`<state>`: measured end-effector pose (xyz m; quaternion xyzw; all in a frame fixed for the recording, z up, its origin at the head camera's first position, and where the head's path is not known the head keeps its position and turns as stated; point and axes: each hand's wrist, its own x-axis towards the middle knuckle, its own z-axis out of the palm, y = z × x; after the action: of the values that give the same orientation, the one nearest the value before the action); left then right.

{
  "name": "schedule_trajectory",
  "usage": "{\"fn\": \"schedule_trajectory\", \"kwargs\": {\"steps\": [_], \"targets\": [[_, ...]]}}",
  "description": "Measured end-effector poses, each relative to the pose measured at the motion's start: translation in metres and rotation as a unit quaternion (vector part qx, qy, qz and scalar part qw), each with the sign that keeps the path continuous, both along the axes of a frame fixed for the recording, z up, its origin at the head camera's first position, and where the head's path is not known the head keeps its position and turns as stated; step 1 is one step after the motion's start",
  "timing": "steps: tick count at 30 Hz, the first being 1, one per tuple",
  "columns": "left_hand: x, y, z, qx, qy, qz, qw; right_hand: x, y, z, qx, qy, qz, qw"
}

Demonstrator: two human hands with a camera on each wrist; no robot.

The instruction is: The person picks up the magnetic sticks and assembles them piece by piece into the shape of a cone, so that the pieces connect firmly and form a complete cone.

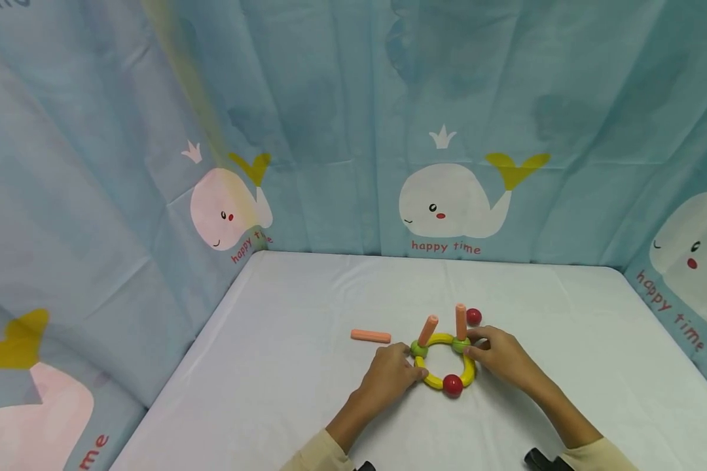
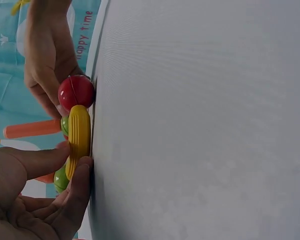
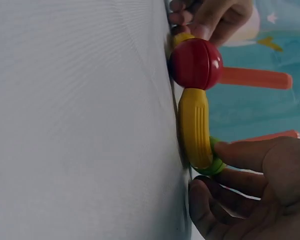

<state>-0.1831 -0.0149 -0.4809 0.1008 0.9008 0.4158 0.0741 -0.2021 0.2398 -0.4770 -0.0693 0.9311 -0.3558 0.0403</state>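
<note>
A ring of curved yellow pieces (image 1: 468, 371) joined by balls lies on the white table. At its near side sits a red ball (image 1: 452, 386); two green balls, one left (image 1: 419, 350) and one right (image 1: 460, 346), each carry an orange stick: the left stick (image 1: 428, 330) leans, the right stick (image 1: 461, 320) stands upright. My left hand (image 1: 389, 373) pinches the left yellow piece (image 2: 79, 135) between thumb and fingers. With thumb and fingers, my right hand (image 1: 502, 356) grips the ring at the right green ball (image 3: 218, 162), its thumb close by the yellow piece's end.
A loose orange stick (image 1: 370, 336) lies to the left of the ring. Another red ball (image 1: 474, 317) rests just behind its right side. The white tabletop (image 1: 259, 386) is bordered at back and sides by a blue curtain (image 1: 330, 196) printed with whales.
</note>
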Motion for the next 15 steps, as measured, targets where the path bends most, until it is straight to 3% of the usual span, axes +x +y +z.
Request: {"fn": "schedule_trajectory", "kwargs": {"steps": [11,15], "targets": [[-0.01,0.003,0.002,0.034,-0.001,-0.001,0.9994,0.001,0.005,0.003,-0.005,-0.015,-0.012,0.9998],[-0.016,0.005,0.002,0.034,0.014,0.002,0.9993,0.004,0.009,0.003,-0.009,-0.026,-0.014,0.9995]]}}
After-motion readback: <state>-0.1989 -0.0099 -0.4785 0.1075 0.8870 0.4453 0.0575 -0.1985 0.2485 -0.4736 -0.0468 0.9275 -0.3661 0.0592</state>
